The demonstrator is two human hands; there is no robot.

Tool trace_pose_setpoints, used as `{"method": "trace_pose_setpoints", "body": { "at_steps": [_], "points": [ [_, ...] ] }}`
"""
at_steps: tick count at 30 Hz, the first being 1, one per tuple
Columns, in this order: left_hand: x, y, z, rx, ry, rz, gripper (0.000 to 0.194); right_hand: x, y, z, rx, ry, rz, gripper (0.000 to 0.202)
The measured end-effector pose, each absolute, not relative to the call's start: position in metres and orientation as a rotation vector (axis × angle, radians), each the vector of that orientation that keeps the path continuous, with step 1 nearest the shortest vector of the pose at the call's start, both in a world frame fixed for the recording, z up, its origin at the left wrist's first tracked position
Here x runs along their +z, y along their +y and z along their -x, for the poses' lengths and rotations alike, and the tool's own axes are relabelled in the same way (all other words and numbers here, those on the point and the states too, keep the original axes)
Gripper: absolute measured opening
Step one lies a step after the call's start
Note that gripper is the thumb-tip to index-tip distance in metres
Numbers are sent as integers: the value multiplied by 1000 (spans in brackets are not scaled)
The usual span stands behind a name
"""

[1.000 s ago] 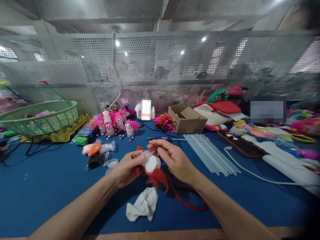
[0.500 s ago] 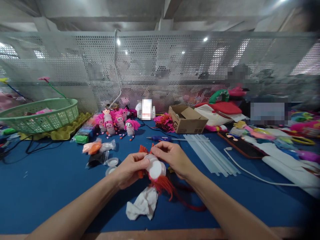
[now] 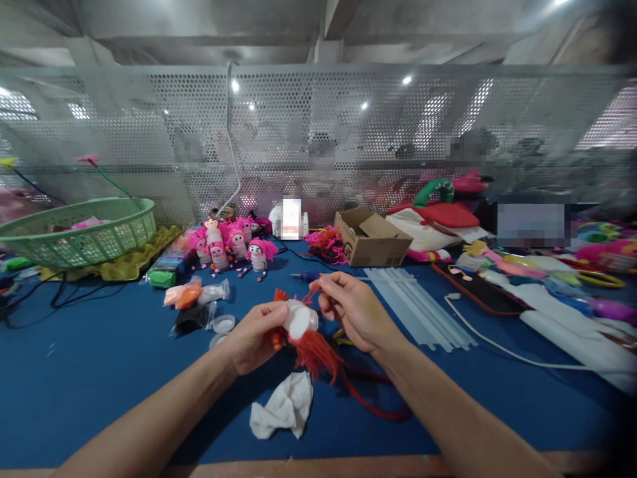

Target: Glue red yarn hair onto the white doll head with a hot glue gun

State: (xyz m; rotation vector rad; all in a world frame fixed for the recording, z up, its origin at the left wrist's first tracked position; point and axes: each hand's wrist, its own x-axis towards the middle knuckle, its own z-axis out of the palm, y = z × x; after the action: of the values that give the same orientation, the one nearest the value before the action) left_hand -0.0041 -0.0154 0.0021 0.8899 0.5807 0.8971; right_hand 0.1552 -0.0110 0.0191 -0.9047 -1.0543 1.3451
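My left hand [image 3: 261,335] is closed around a small doll [image 3: 300,322] with a white round front and orange-red yarn hair [image 3: 318,355]. Pinched between the thumb and fingers of my right hand [image 3: 353,309] is a thin strand of orange-red yarn [image 3: 312,290], just above and right of the doll. Below the doll, a crumpled white tissue [image 3: 283,406] lies on the blue table [image 3: 124,392]. A long red yarn length [image 3: 381,410] curves over the table under my right forearm. The screwdriver-like blue tool [image 3: 304,275] behind my right hand is partly hidden.
Several pink-haired dolls [image 3: 217,255] stand at the back left, near a green basket [image 3: 79,232]. Bagged clay [image 3: 186,293] and clear lids [image 3: 223,323] lie left of my hands. An open cardboard box [image 3: 373,245], translucent glue sticks [image 3: 421,309] and a white cable [image 3: 492,355] are rightward.
My right hand has moved up and slightly right, away from the doll, drawing the yarn strand out. The doll in my left hand has shifted a little left and up.
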Motion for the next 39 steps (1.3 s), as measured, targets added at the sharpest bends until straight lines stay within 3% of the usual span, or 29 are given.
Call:
{"method": "trace_pose_setpoints", "body": {
  "at_steps": [4,9,15,19,39],
  "points": [
    [2,-15,5,901,546,-842,35,30,-7,-166,1236,-903,880,28],
    [1,-12,6,976,573,-734,32,41,-6,-187,785,-908,858,22],
    [3,-9,5,1047,612,-659,22,40,-29,-170,515,-1429,1021,7],
    [2,-9,3,1047,555,-664,21,36,-40,-154,309,-1693,960,8],
    [4,-11,2,1031,510,-709,20,35,-40,-155,87,-1848,825,13]
  ]
}}
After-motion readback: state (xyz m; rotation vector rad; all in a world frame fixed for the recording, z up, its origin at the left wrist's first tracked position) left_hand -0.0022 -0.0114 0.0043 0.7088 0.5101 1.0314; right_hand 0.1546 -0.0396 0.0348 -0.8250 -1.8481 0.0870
